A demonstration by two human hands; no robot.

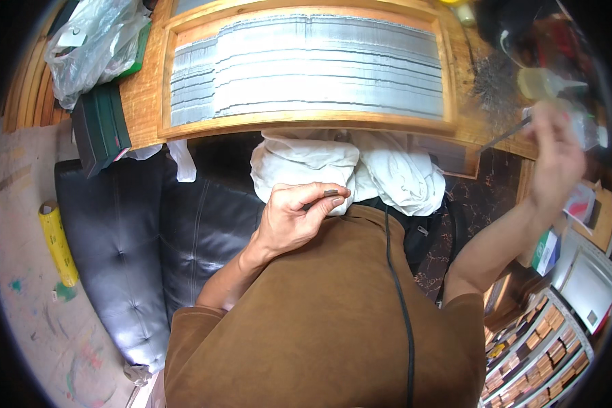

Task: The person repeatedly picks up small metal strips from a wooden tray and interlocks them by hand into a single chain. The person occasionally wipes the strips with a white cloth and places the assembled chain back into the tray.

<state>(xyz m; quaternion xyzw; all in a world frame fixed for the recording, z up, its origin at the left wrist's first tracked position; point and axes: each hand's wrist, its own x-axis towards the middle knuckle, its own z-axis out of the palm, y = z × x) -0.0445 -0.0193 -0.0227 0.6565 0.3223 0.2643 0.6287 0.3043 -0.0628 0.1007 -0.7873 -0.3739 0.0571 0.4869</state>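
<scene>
My left hand (292,216) is closed in front of my chest, thumb and fingers pinching a small dark grey piece (330,193). Out to the right, at the table's corner, my right hand (557,146) is blurred by motion. A thin dark strip-like tool (506,134) sticks out from its fingers, pointing down and left; its exact kind is unclear. Beside that hand stands a pale yellow squeeze bottle (540,83) with a pointed nozzle. A wooden-framed tray (306,124) holding rows of thin grey pieces lies on the table, beyond my left hand.
Dark shavings (494,85) lie right of the tray. White cloth (306,163) is bunched below the table edge. A plastic bag (95,47) and a dark green box (102,126) sit at the left. Lower down are a black padded seat (122,238) and a yellow roll (58,243).
</scene>
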